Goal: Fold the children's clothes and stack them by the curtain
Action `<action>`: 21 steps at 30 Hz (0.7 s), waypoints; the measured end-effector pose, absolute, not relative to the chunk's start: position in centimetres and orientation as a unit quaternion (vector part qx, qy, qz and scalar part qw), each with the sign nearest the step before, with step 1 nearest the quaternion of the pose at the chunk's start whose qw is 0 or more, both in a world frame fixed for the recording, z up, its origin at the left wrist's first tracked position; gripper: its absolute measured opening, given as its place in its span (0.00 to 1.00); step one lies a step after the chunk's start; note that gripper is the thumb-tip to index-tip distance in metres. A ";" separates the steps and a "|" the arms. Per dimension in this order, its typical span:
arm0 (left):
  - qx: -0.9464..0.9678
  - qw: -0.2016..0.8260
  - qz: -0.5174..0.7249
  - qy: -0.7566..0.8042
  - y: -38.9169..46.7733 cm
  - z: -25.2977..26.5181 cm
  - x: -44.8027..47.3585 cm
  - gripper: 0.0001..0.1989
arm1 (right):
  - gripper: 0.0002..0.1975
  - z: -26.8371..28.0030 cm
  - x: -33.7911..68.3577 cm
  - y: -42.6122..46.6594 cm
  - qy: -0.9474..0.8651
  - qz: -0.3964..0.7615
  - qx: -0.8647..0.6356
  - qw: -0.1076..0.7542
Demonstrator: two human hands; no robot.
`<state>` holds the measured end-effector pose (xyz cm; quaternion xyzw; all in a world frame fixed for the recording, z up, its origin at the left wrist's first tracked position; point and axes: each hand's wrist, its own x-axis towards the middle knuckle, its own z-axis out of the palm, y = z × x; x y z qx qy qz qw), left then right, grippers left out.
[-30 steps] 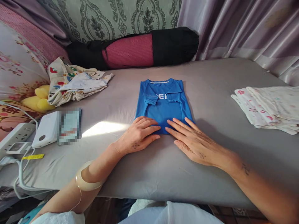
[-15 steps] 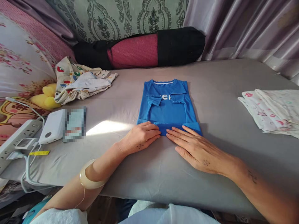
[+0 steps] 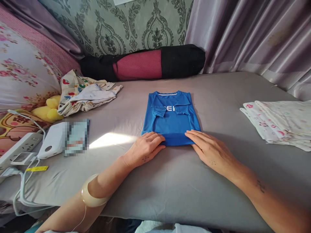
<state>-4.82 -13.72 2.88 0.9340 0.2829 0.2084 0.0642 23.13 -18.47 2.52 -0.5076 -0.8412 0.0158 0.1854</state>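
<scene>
A blue T-shirt (image 3: 173, 124) lies on the grey sheet, its sleeves folded inward over white lettering and its near hem turned up in a band. My left hand (image 3: 147, 147) is at the near left corner, fingers curved over the band and thumb along the near edge. At the near right corner is my right hand (image 3: 209, 149), with its fingers together on top of the band and its thumb low against the edge. Both hands close on the shirt's fabric; the thumb tips are partly hidden.
Folded white printed cloths (image 3: 274, 123) lie at right. Crumpled patterned clothes (image 3: 89, 95) are at left, near a white power bank (image 3: 53, 140), a blurred flat item (image 3: 77, 137) and a power strip (image 3: 20, 147) with cables. A black and red rolled bag (image 3: 141, 64) lies along the wall.
My right hand has slid from the middle of the hem to the near right corner. My left hand stays at the left corner. The camera view has tilted up slightly.
</scene>
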 end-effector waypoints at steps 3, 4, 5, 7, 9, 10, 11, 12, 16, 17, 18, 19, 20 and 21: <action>0.935 0.056 0.201 0.288 -13.6 3.0 -5.1 0.10 | 0.23 2.4 23.7 -18.3 -0.827 0.014 -0.530 0.185; 0.934 0.050 0.199 0.291 -13.5 3.0 -5.3 0.10 | 0.23 2.4 23.8 -18.3 -0.824 0.014 -0.535 0.185; 0.934 0.042 0.197 0.294 -13.4 3.1 -5.5 0.11 | 0.24 2.4 24.0 -18.2 -0.821 0.015 -0.540 0.184; 0.935 0.025 0.185 0.302 -13.0 3.3 -5.9 0.14 | 0.24 2.5 24.2 -18.1 -0.815 0.018 -0.549 0.185; 0.935 0.013 0.166 0.314 -12.7 3.5 -6.4 0.17 | 0.24 2.7 24.4 -18.0 -0.808 0.019 -0.559 0.183; 0.934 0.011 0.156 0.322 -12.5 3.6 -6.7 0.19 | 0.24 2.7 24.5 -18.0 -0.805 0.018 -0.564 0.182; 0.933 0.011 0.148 0.328 -12.2 3.6 -7.0 0.20 | 0.24 2.8 24.6 -18.0 -0.803 0.017 -0.567 0.180; 0.932 0.012 0.142 0.332 -12.0 3.6 -7.3 0.20 | 0.24 2.9 24.6 -18.0 -0.803 0.016 -0.569 0.178; 0.927 0.032 0.137 0.348 -11.3 3.3 -8.3 0.21 | 0.24 2.9 24.8 -17.8 -0.808 0.018 -0.562 0.174; 0.924 0.041 0.135 0.356 -11.2 3.3 -8.6 0.21 | 0.24 3.0 24.9 -17.7 -0.811 0.021 -0.559 0.173; 0.921 0.052 0.134 0.363 -11.1 3.3 -8.7 0.22 | 0.24 3.0 25.0 -17.6 -0.813 0.023 -0.555 0.173; 0.919 0.065 0.133 0.366 -11.0 3.4 -8.8 0.23 | 0.24 3.1 25.0 -17.6 -0.816 0.025 -0.552 0.172; 0.918 0.077 0.133 0.365 -10.9 3.4 -8.9 0.24 | 0.24 3.2 25.1 -17.5 -0.817 0.024 -0.550 0.170; 0.918 0.088 0.135 0.361 -10.9 3.6 -8.9 0.24 | 0.24 3.4 25.1 -17.5 -0.819 0.023 -0.548 0.166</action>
